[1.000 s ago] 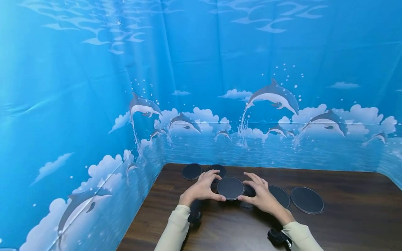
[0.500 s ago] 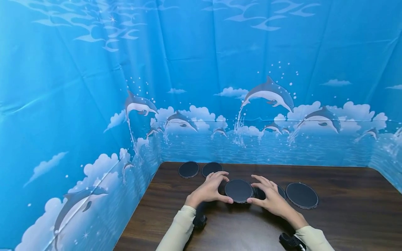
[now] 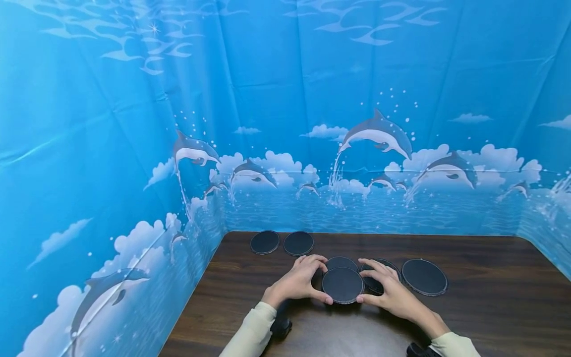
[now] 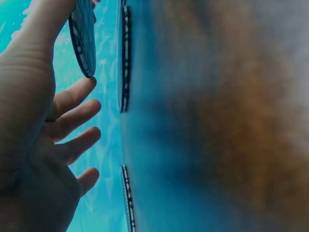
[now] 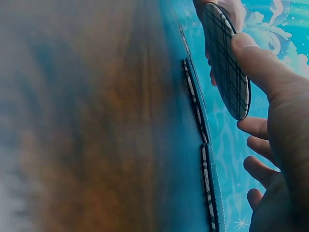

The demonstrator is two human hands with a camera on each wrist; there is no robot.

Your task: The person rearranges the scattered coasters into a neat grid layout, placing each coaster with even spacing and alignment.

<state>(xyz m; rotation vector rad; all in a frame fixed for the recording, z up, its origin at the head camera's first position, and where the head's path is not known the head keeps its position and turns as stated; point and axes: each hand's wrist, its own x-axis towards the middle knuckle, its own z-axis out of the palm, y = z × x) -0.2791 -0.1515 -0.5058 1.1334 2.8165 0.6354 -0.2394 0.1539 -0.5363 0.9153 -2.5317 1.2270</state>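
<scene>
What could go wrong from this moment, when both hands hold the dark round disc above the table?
The held disc might slip or tip, since the left hand and right hand seem to grip it only by its edge. Lowered carelessly, it could land partly on the disc behind it. In the head view, the right hand also partly covers another disc and may nudge it.

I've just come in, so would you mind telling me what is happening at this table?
A person holds a round black disc up off the wooden table, the left hand and right hand gripping its rim from opposite sides. Its underside is checked. Five similar discs lie on the table: two at the far left, one behind the held one, and two toward the right, one partly hidden by the right hand.
</scene>
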